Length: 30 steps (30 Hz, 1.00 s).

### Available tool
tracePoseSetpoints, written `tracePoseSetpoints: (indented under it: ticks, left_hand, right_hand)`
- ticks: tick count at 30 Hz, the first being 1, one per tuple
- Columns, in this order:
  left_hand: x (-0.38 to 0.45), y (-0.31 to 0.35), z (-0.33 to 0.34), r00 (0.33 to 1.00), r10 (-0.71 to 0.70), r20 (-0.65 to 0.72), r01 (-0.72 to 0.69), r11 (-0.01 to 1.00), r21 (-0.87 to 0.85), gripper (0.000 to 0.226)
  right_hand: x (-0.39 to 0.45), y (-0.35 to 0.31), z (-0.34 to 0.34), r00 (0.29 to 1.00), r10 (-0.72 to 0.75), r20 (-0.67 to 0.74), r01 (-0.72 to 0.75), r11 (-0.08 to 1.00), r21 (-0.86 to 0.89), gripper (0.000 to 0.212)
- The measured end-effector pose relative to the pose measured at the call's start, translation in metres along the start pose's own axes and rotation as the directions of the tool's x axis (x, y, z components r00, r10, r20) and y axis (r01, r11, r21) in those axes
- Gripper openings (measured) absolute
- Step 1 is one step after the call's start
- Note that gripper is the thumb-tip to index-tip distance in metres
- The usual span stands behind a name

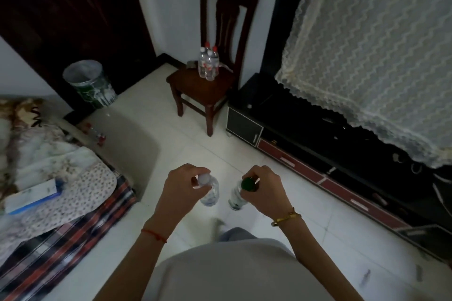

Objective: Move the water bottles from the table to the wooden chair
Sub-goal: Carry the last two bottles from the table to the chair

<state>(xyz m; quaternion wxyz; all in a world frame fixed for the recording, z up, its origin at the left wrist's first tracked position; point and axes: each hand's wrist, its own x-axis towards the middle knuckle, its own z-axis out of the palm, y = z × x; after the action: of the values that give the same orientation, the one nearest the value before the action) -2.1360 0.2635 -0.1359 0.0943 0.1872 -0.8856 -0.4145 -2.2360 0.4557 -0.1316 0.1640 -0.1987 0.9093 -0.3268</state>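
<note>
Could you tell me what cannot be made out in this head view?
- Table: not identifiable in the head view.
- Bottles on the chair: too small and overlapping for a sure count.
- White-capped bottle neck: covered by left hand.
- Green-capped bottle label: dim, partly behind right hand.

Two hanging clear bottles (210, 192) (white-capped, green-capped); red-capped trio (208, 63) upright on wooden chair (195, 84).

You can read no text here: the labels on the bottles on the chair (208, 66) and the print on the blue-and-white box (34, 194) are too blurred.
</note>
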Motion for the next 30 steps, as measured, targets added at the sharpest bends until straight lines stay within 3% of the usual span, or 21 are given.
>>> tracePoseSetpoints:
  ticks: [12,30]
  left_hand:
    - [0.203,-0.033,-0.052,0.985,-0.132,-0.109,0.13,0.991,-0.031,0.026]
    - [0.545,-0.144,-0.157,0.998,0.025,0.052,-0.028,0.998,0.05,0.024]
  right_hand:
    - [0.24,-0.06,0.007,0.995,-0.075,0.066,0.078,0.996,-0.041,0.022]
    - [0.547,-0.178,0.062,0.998,0.061,-0.006,-0.06,0.997,0.053,0.02]
